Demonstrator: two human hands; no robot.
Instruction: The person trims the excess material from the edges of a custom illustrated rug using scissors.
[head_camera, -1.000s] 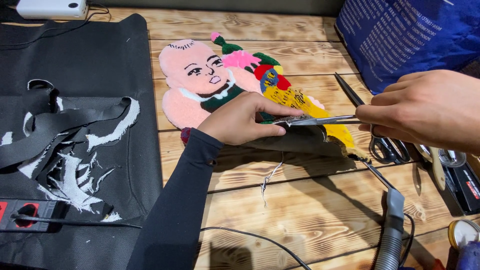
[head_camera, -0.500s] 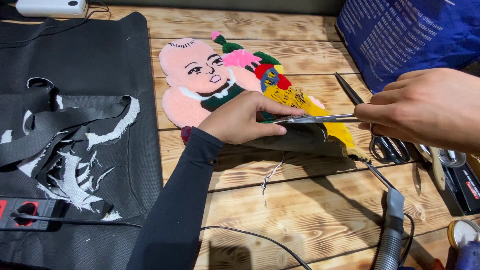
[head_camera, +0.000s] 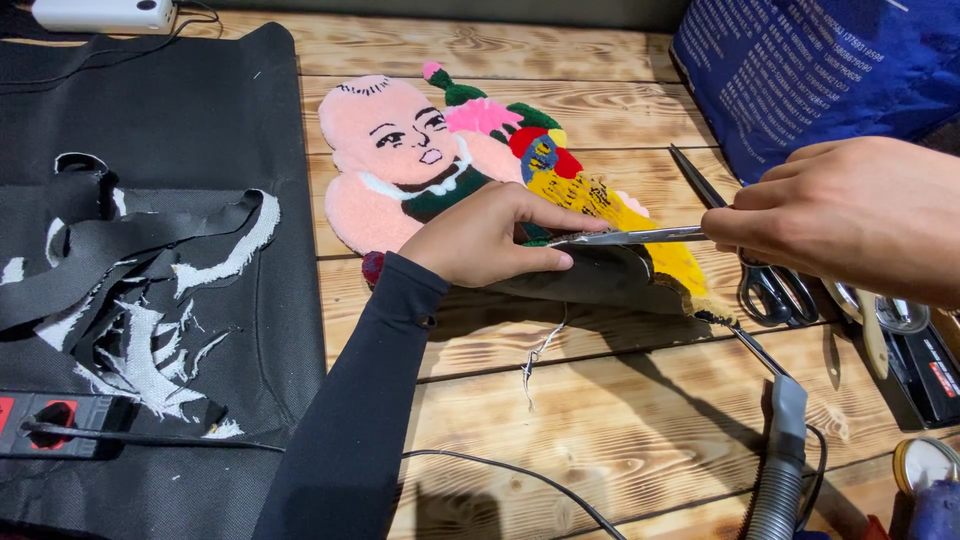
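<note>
1. Little shifts since a second ago: right hand (head_camera: 850, 215) creeps slightly left, and the slim metal scissors (head_camera: 625, 237) it holds slide a touch further along the folded edge of the tufted figure piece (head_camera: 440, 150).
2. Right hand's fingers are clamped together on the scissor handles; blades look nearly closed, tips meeting the piece's turned-up dark backing (head_camera: 600, 280) just beside the left thumb.
3. Left hand (head_camera: 495, 235), in a dark sleeve, keeps pressing on the piece's lower middle, fingers curled, thumb pinching the folded edge.
4. Judgement: trimming along the backing edge goes on in small steps; the cut line has barely advanced.
5. Piece lies mid-table, pink head toward the far left, yellow part toward the right.
6. Surface: wooden plank table (head_camera: 600, 420).
   - Left: black fabric sheet (head_camera: 180, 100) with cut scraps (head_camera: 140, 300), power strip (head_camera: 50, 420) at the near edge.
   - Right: second, larger scissors (head_camera: 760, 280), a grey-handled corded tool (head_camera: 780, 450).
   - Far right: blue bag (head_camera: 820, 70).
7. Room beyond the table is not visible.
</note>
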